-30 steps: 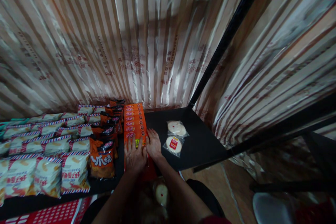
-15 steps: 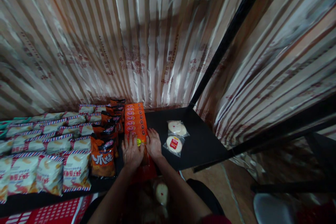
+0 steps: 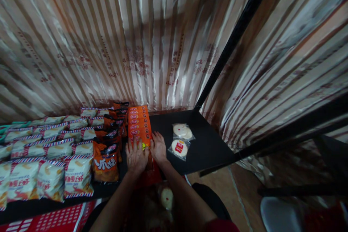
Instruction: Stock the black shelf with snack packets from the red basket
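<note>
A row of overlapping orange flat packets (image 3: 138,120) lies on the black table, running away from me toward the curtain. My left hand (image 3: 137,157) rests flat on the near end of the row, fingers spread and pointing forward. Along the right edge of the same packets lies my right hand (image 3: 158,148), its fingers stretched out. A small yellow mark shows between the two hands. What is under my palms is hidden.
To the left stand rows of white snack bags (image 3: 77,175) and orange-brown bags (image 3: 106,163). Right of my hands lie clear-wrapped round white cakes (image 3: 179,148) on the black table (image 3: 209,145). A black post (image 3: 225,58) rises at the corner. A red basket (image 3: 62,215) sits below left.
Both hands stay almost in place on the orange packets. The whole view has shifted very slightly.
</note>
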A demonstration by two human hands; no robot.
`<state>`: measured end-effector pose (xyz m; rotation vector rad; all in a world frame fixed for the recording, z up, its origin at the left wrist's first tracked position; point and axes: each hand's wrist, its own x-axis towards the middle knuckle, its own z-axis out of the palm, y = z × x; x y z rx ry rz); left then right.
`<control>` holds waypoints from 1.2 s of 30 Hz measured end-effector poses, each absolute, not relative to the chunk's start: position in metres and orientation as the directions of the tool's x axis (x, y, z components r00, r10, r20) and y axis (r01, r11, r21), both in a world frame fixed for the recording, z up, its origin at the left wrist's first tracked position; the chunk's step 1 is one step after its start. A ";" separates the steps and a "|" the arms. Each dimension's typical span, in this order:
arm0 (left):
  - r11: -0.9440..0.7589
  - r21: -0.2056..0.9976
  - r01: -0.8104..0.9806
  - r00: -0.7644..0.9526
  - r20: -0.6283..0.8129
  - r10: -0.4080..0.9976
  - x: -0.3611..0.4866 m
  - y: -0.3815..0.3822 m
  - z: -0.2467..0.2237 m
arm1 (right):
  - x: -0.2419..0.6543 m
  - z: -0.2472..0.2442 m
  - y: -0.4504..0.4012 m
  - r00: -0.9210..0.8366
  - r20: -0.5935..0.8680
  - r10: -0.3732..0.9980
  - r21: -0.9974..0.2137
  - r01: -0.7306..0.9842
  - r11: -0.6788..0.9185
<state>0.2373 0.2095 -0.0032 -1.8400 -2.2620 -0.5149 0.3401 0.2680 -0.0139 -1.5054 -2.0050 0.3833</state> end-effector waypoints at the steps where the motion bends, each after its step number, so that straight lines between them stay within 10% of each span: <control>1: 0.176 0.147 0.973 -0.217 0.348 0.912 0.237 0.209 -0.003 | 0.340 -0.014 0.268 -0.180 0.292 0.940 -0.552 0.770 0.319; 36: 0.136 0.083 0.987 -0.154 0.259 0.954 0.249 0.210 0.026 | 0.341 -0.009 0.258 -0.092 0.355 0.930 -0.677 0.661 0.324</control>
